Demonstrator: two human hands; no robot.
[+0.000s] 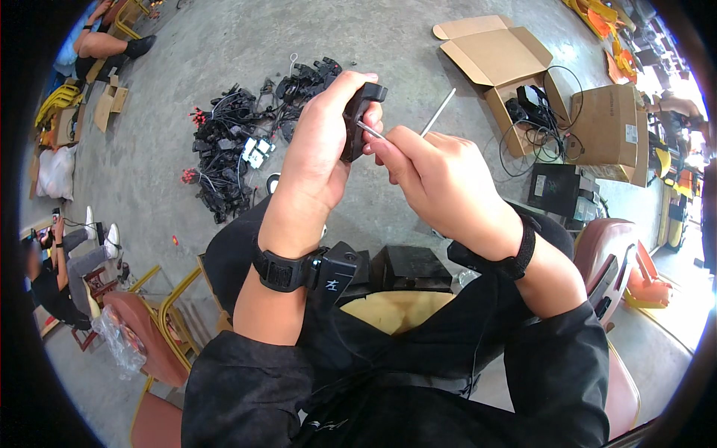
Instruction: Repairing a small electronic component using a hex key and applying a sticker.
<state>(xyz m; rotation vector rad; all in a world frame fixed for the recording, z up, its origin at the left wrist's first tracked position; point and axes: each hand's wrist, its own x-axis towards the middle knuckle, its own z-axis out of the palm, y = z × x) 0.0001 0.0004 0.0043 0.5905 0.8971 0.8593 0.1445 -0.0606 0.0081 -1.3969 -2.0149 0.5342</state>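
Observation:
My left hand (317, 153) is raised in front of me, its fingers wrapped round a narrow black plastic part (360, 108) with a hooked top end. In my right hand (448, 179), a thin metal rod (371, 131) points leftward, its tip at the face of the black part. A second straight metal length (441, 110) sticks up from behind the same fist. My fingers hide the middle, so I cannot tell whether both are one bent tool. Each wrist wears a black strap, with a small black device (335, 272) on the left one.
Black cabled parts (224, 149) lie heaped on the concrete floor ahead. An open cardboard box (515, 112) with black cables stands to the right, beside a brown carton (609, 127) and a black case (556, 188). Chairs (142, 328) flank me; people sit at the left.

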